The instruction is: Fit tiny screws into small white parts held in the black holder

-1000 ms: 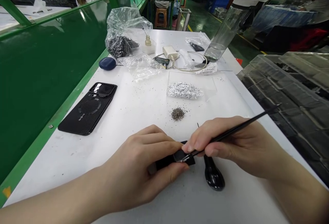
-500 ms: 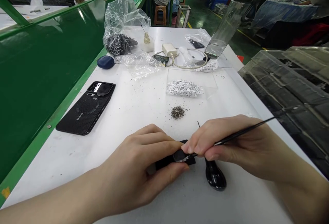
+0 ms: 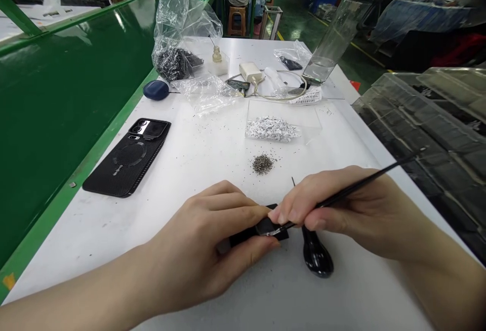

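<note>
Now left hand (image 3: 197,255), fingers pinching one black piece (image 3: 281,236); right hand (image 3: 353,209), fingers pinching one pair tweezers (image 3: 395,168).

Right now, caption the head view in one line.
Left hand holds a small black part; right hand touches it with a slender black tool.

The left hand (image 3: 201,252) and right hand (image 3: 347,214) are bare and slender, tapering into smooth, bare forearms (image 3: 87,285).
</note>
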Available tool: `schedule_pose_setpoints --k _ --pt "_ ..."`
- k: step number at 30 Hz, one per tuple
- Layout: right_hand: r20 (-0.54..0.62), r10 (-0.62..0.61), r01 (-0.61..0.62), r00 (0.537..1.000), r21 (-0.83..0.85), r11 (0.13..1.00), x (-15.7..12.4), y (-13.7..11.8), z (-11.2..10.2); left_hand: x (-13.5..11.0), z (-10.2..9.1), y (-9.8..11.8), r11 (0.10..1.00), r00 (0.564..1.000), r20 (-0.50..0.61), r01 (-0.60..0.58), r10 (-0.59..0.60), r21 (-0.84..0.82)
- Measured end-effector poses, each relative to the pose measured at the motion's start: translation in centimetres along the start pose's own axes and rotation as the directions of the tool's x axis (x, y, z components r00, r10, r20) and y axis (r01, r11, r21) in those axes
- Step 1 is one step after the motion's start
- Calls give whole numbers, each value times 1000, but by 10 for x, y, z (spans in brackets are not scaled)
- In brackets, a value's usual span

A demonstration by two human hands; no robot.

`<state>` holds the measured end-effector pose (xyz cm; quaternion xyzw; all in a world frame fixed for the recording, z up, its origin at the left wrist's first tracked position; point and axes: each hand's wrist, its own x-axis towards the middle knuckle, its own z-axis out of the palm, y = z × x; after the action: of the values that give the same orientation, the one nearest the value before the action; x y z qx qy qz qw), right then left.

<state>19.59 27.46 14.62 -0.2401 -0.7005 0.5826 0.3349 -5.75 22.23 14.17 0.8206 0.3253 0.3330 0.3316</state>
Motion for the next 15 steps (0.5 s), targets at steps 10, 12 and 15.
schedule_pose_setpoints --k 10,12,15 --pt "38 -9 8 999 22 1000 -1 -2 -2 1 -1 0 1000 1000 6 5 -5 9" --pt "55 -22 22 998 15 1000 0 -2 -2 0 -1 0 1000 1000 6 6 -6 13" --pt "63 -44 45 997 -9 999 0 -2 -3 0 -2 -1 1000 1000 2 7 -7 4"
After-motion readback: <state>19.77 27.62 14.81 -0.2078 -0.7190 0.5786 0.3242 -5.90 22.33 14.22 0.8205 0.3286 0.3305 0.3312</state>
